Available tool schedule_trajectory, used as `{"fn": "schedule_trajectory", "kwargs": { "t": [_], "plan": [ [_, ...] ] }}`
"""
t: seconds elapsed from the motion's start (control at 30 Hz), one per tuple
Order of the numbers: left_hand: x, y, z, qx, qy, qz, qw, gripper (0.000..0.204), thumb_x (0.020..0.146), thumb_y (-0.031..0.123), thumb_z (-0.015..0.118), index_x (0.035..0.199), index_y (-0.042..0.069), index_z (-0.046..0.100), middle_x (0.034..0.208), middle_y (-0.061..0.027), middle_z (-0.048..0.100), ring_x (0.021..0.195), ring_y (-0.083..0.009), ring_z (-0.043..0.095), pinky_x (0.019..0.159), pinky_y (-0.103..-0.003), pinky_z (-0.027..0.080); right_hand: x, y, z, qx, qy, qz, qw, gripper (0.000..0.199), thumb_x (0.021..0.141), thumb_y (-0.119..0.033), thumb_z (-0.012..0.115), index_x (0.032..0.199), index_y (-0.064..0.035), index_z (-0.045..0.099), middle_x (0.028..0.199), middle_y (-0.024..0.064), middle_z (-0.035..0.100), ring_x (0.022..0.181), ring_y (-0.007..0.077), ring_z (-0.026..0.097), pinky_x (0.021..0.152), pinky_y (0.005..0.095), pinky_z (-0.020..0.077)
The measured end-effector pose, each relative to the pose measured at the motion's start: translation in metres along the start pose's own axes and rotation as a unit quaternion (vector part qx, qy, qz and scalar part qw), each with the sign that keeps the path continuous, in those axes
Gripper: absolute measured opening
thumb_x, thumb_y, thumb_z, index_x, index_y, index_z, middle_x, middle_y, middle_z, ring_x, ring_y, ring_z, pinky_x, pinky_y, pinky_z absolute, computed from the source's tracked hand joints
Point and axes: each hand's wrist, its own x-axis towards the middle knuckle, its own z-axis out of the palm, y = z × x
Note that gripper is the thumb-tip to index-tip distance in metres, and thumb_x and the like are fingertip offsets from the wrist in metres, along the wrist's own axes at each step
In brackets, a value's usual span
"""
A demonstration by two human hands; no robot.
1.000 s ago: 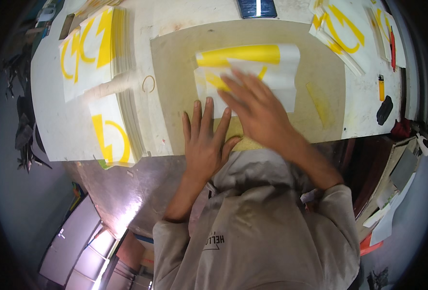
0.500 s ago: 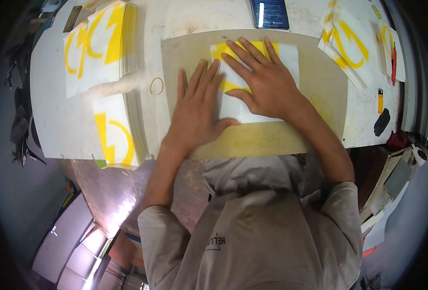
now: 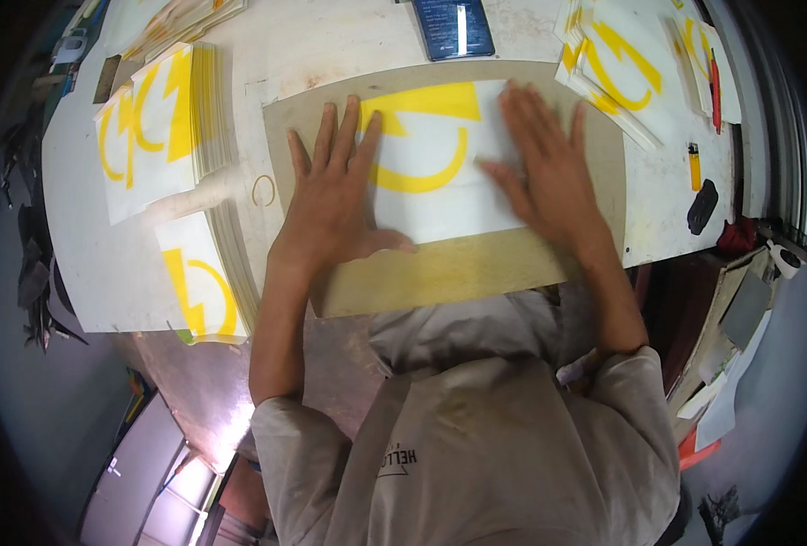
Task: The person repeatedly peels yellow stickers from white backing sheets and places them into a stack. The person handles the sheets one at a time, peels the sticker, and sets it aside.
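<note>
A white sheet (image 3: 440,173) printed with a yellow curved figure lies flat on a brown board (image 3: 440,273), near the board's far edge. The board rests on the white desk (image 3: 330,45) and overhangs the near edge slightly.

Both hands lie palm down on the sheet, fingers spread wide and extended, gripping nothing. The left hand (image 3: 335,200) covers the sheet's left edge, thumb pointing right along its lower margin. The right hand (image 3: 549,177) covers the sheet's right edge, fingers pointing away from the person. The yellow figure shows between the two hands.

To the left of the board, a stack of similar sheets (image 3: 153,127) with yellow figures lies on the desk; a second stack (image 3: 198,282) sits nearer the person at the desk's near-left corner. A small ring (image 3: 264,189) lies on the desk just beside the board's left edge. A dark blue rectangular item (image 3: 453,25) lies beyond the board's far edge. To the right, further printed sheets (image 3: 622,64) lie fanned out. Near the right desk edge are a red pen (image 3: 715,91), a yellow lighter (image 3: 695,166) and a small black object (image 3: 702,206).
</note>
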Motion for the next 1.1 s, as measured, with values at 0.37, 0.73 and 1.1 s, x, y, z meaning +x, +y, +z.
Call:
{"fn": "schedule_trajectory", "kwargs": {
  "t": [0.37,0.73,1.1],
  "plan": [
    [-0.032,0.026,0.033,-0.095,0.145,0.023,0.985,0.066,0.087,0.025,0.078,0.145,0.009,0.053,0.147,-0.0118,0.056,0.142,-0.0337,0.045,0.121,-0.059,0.022,-0.035,0.001,0.009,0.129,0.056,-0.105,0.984,0.033,0.083,-0.014,0.076,0.116,-0.0108,0.071,0.116,0.0036,0.065,0.112,0.0262,0.058,0.113,0.0579,0.0362],
    [-0.046,0.053,0.053,-0.044,0.258,0.054,0.964,0.038,0.069,0.003,0.077,0.107,0.01,0.073,0.13,-0.01,0.066,0.124,-0.029,0.06,0.112,-0.054,0.039,-0.048,-0.017,0.009,0.141,0.073,-0.135,0.978,0.032,0.074,-0.006,0.073,0.106,-0.0023,0.069,0.115,0.0118,0.064,0.112,0.0303,0.06,0.099,0.0516,0.0467],
    [-0.072,0.077,0.066,-0.088,0.193,0.033,0.977,0.037,0.089,0.007,0.074,0.124,-0.002,0.068,0.136,-0.0197,0.063,0.134,-0.0402,0.055,0.112,-0.053,0.044,-0.08,-0.031,0.006,0.137,0.028,-0.103,0.985,0.033,0.085,-0.01,0.074,0.115,0.002,0.067,0.136,0.0143,0.062,0.133,0.0344,0.055,0.109,0.0502,0.0488]
  ]
}}
